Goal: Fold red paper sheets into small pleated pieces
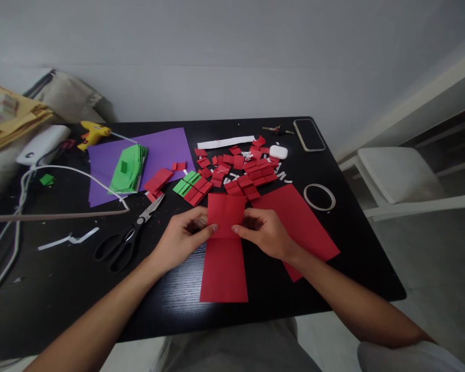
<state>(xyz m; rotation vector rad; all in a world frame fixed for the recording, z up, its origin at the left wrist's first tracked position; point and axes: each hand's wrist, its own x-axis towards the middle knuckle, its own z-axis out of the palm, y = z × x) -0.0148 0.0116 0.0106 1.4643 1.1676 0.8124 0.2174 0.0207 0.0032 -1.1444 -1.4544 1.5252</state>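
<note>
A long red paper strip [225,271] with a crease across it lies before me, its far part raised toward the table's middle. My left hand [184,232] pinches its left edge, thumb on top. On the opposite edge my right hand [265,230] grips it the same way, fingers curled behind the paper. A larger red sheet [298,222] lies partly under my right forearm. Black-handled scissors [134,235] rest to the left of my left hand. Just beyond the strip are small folded red pieces [256,173] and folded green pieces [186,183].
A purple sheet [166,142] carries a green paper stack [129,168]. A yellow glue gun [93,134], white power strip [42,144] and looping white cable [73,168] occupy the left. On the right are a tape ring [320,197], phone [309,135], keys [278,129] and white case [278,152].
</note>
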